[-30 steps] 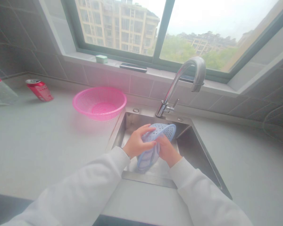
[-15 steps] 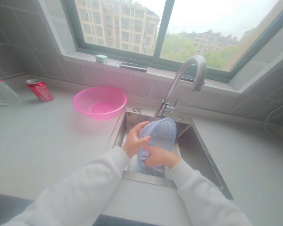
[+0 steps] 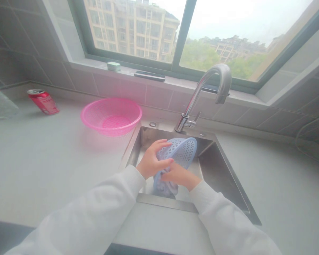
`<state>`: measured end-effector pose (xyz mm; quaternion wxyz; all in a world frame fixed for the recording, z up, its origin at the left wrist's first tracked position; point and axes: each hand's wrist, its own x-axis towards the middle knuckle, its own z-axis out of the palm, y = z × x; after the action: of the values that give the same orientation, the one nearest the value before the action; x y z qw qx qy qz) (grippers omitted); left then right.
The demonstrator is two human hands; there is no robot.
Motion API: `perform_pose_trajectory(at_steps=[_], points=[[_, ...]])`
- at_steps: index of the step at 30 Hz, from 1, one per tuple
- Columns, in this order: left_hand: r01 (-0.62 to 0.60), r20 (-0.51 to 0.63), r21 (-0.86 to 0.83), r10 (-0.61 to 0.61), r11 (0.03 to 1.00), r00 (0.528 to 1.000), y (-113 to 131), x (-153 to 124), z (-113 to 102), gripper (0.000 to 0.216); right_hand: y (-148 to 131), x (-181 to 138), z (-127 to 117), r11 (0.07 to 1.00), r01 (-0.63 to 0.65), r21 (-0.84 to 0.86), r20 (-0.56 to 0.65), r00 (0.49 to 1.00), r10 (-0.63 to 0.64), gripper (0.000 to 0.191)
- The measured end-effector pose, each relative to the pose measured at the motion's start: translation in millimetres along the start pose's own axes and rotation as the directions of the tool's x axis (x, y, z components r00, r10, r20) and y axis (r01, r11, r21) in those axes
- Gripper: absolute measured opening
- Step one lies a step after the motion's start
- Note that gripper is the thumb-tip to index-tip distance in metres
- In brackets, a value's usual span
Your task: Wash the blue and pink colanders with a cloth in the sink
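Tilted on its side over the sink [image 3: 218,170] is a light blue plastic basket [image 3: 187,150] with a pattern of holes. My left hand [image 3: 152,161] grips its left side, thumb over the rim and fingers on the outer wall. My right hand [image 3: 179,174] is closed on a pale, crumpled cloth [image 3: 166,186] pressed against the basket's near rim. Part of the cloth hangs below the right hand. The right fingertips are partly hidden by the cloth and the left thumb.
A chrome faucet [image 3: 202,95] arches over the sink's back edge. To the left on the counter [image 3: 55,166] stand a pink basket [image 3: 111,129], a red can [image 3: 44,102] and a clear plastic item [image 3: 1,104]. A green block [image 3: 113,66] sits on the windowsill.
The blue basket has turned and lowered slightly in my hands. The cloth and my right hand have shifted a little left along its near rim.
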<state>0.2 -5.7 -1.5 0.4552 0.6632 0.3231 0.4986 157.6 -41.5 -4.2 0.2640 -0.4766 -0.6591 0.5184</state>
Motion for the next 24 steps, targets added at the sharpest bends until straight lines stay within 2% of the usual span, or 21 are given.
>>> perform_pose_trajectory(at_steps=[2,4,5,8,11,13,15,19,22,24], points=[[0.022,0.052,0.039,-0.024,0.999,0.998,3,-1,0,0.055,7,-1,5,0.965,-0.007,-0.261,0.133,0.99,0.043,0.04],[0.023,0.128,0.056,-0.03,0.998,0.991,5,-2,2,0.058,15,1,7,0.927,0.028,-0.373,0.145,0.989,0.029,0.04],[0.02,0.16,0.059,-0.03,0.998,0.987,5,-2,3,0.059,19,2,6,0.931,0.045,-0.363,0.11,0.994,-0.005,0.039],[0.016,0.203,0.056,-0.027,0.998,0.979,2,1,2,0.055,24,8,-2,0.977,0.092,-0.194,-0.064,0.992,-0.106,0.032],[-0.028,0.233,0.028,0.021,0.999,0.972,-2,5,-6,0.053,17,11,-9,0.984,0.114,0.136,-0.24,0.967,-0.079,0.031],[-0.092,0.268,0.021,0.083,0.996,0.96,-1,8,-14,0.056,8,9,-11,0.898,0.141,0.417,-0.292,0.956,-0.015,0.037],[-0.151,0.288,0.037,0.134,0.988,0.948,0,9,-22,0.064,-1,5,-14,0.786,0.172,0.593,-0.308,0.951,0.024,0.039],[-0.167,0.283,0.082,0.138,0.983,0.949,0,7,-31,0.093,-6,0,-24,0.659,0.207,0.723,-0.359,0.928,0.103,0.036],[-0.107,0.324,0.093,0.071,0.99,0.943,-5,3,-26,0.116,0,-2,-33,0.562,0.245,0.79,-0.399,0.902,0.167,0.038],[-0.046,0.365,0.125,-0.003,0.991,0.931,-7,-1,-17,0.124,3,-2,-35,0.525,0.26,0.81,-0.406,0.896,0.181,0.04]])
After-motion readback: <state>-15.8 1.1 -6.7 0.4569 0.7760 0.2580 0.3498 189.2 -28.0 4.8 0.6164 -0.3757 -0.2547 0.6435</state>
